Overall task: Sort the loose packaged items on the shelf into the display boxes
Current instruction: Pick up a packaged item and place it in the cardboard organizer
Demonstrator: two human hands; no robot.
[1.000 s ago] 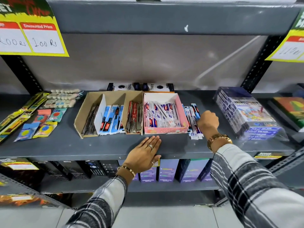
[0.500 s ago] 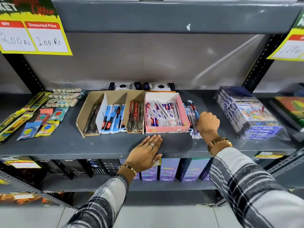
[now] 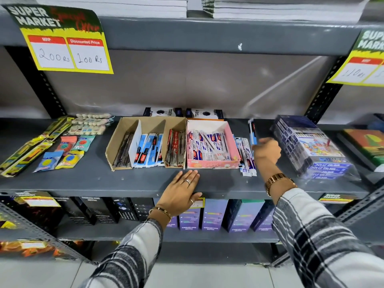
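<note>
Grey metal shelf (image 3: 87, 179) up front, with the left hand (image 3: 180, 191) lying flat and open on its front edge, palm down, fingers just short of the pink display box (image 3: 213, 164) that's stuffed with white-and-blue packets. Right hand (image 3: 266, 150) is blurry but it's pinched around one blue-and-white packet (image 3: 252, 133), lifted and standing nearly upright over the loose packets (image 3: 246, 157) piled just right of the pink box. Brown cardboard box (image 3: 116, 142) with dividers sits touching the pink one's left side, and a wrapped stack of colour-pencil packs (image 3: 311, 146) is off to the right.
</note>
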